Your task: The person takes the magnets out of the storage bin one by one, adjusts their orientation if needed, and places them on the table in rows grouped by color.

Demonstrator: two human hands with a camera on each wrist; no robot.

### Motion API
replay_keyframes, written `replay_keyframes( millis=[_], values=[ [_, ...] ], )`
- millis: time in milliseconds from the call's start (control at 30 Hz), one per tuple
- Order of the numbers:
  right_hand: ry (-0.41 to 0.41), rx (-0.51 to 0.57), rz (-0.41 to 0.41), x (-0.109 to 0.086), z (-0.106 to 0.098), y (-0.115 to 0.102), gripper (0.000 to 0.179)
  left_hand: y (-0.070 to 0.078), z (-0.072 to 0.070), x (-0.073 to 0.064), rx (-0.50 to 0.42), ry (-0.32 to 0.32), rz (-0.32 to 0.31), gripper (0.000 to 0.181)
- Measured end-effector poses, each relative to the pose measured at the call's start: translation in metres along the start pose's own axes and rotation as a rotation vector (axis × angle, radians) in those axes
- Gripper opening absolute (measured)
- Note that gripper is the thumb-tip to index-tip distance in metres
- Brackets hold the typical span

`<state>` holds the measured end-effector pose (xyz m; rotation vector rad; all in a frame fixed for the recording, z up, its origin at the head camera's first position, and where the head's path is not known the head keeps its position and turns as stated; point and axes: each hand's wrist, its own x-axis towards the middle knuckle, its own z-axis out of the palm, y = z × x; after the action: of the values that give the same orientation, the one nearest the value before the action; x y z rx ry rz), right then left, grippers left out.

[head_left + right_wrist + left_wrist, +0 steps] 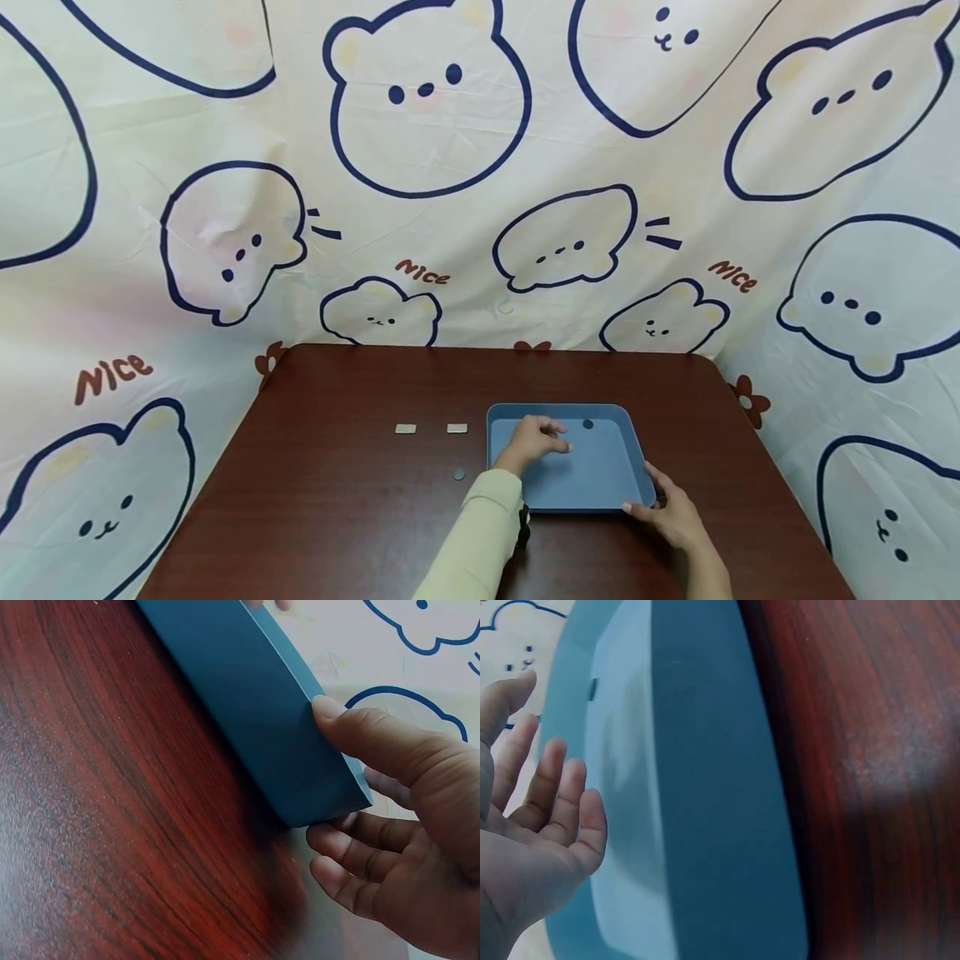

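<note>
A shallow blue tray stands on the dark wooden table. My left hand hovers over its left half, fingers loosely bent; in the left wrist view this left hand shows nothing between thumb and fingers. Near the tray's far wall lies a small dark disc, ahead of and to the right of the left hand. At the near right corner my right hand grips the tray. The right wrist view has the right thumb on the rim and the other fingers bent around the corner of the tray.
Left of the tray, a small grey disc lies on the table. Farther back are two small pale rectangular pieces, side by side with a gap between. A cloth printed with cartoon bears hangs behind the table and at both sides.
</note>
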<state>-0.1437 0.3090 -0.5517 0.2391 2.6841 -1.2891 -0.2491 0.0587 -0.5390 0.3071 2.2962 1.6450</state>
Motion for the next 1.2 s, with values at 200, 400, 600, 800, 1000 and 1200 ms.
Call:
replay_keyframes(
  millis=[200, 400, 600, 800, 1000, 1200],
  values=[
    [0.01, -0.005, 0.004, 0.0, 0.0, -0.002, 0.09, -0.008, 0.006, 0.007, -0.012, 0.02, -0.041, 0.028],
    [0.021, -0.001, 0.002, 0.001, 0.0, -0.001, 0.09, -0.01, 0.011, 0.014, -0.011, 0.044, -0.071, 0.028],
    [0.018, 0.024, 0.021, 0.0, 0.0, 0.002, 0.088, -0.011, 0.022, 0.022, 0.023, 0.068, -0.096, 0.027],
    [0.011, 0.081, 0.032, -0.001, 0.001, 0.004, 0.088, -0.012, 0.03, 0.031, 0.019, 0.066, -0.114, 0.026],
    [0.015, 0.086, 0.029, -0.001, -0.001, 0.005, 0.088, -0.004, 0.034, 0.038, -0.012, 0.02, -0.129, 0.03],
    [0.004, 0.085, 0.017, 0.001, 0.001, 0.005, 0.088, 0.003, 0.035, 0.042, 0.02, -0.039, -0.161, 0.038]
  ],
)
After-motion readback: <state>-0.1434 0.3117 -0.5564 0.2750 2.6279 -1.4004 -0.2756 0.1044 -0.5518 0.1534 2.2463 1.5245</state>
